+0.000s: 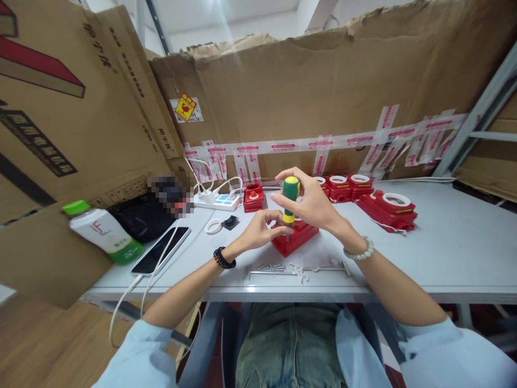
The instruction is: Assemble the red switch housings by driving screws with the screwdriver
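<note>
My right hand (pixel 309 202) is closed around the green and yellow handle of a screwdriver (pixel 291 193), which stands upright over a red box (pixel 298 240) on the table. The fingers of my left hand (pixel 264 229) are curled close by the screwdriver's lower end at the box's top. Whether they pinch the shaft, a screw or the box is hidden. In front of the box lie several loose screws (pixel 272 267), a thin metal rod (pixel 272 273) and small white pieces (pixel 302 274).
Red housings with white rings (pixel 338 186) stand at the back right, beside a larger one (pixel 388 210). A small red part (pixel 253 198), a power strip (pixel 218 200), a white ring (pixel 213 226), a black piece (pixel 230 222), a phone (pixel 161 250) and a bottle (pixel 103 231) lie left. Cardboard (pixel 274 97) walls the back.
</note>
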The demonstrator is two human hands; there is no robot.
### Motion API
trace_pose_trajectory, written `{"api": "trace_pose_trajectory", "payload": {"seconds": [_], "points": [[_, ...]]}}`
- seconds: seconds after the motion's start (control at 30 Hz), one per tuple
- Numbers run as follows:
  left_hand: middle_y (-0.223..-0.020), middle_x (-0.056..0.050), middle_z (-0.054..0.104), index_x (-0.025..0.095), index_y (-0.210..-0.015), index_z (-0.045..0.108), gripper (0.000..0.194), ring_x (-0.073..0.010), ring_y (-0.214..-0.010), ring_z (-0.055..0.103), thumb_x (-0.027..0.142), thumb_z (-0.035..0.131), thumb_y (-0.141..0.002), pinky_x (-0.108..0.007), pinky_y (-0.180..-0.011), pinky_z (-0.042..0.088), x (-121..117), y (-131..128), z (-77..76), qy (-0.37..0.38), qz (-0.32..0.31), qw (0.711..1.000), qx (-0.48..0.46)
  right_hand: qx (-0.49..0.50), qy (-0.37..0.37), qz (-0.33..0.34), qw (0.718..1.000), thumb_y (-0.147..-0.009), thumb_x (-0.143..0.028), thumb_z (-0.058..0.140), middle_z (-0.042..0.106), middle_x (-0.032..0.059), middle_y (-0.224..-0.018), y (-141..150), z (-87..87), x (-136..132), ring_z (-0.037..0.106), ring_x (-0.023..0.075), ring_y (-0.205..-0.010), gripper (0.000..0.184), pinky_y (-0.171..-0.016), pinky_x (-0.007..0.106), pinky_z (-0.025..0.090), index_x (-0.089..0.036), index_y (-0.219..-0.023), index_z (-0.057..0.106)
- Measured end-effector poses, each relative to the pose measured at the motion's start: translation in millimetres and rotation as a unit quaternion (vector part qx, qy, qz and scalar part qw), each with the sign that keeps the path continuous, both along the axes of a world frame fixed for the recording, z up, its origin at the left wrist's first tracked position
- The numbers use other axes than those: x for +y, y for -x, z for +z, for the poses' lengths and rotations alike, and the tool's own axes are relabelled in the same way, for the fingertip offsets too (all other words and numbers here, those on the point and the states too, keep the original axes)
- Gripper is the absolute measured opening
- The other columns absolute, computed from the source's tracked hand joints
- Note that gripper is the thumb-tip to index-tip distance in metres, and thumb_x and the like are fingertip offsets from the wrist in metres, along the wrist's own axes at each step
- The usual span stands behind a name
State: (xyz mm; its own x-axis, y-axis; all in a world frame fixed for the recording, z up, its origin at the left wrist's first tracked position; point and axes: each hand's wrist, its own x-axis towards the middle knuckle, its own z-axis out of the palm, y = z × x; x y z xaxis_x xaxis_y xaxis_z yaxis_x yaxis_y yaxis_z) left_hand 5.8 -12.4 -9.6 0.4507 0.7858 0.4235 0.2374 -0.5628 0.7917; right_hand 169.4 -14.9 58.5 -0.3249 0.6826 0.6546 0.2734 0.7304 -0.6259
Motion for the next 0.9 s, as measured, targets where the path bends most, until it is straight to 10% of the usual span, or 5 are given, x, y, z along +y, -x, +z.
{"api": "trace_pose_trajectory", "payload": {"seconds": [0.9], "points": [[-0.074, 0.000, 0.062, 0.013, -0.086, 0.064, 0.037, -0.0099, -0.062, 0.046, 0.046, 0.076, -0.073, -0.024, -0.060, 0.036, -0.5, -1.4, -1.0, 0.006, 0.005, 1.000, -0.002, 0.002, -0.005, 0.016, 1.000, -0.079, -0.039, 0.068, 0.063, 0.0013, -0.085, 0.0, -4.7, -0.1, 0.057, 0.0131, -0.071, 0.032, -0.064, 0.027, 0.047, -0.018, -0.102, 0.057]]}}
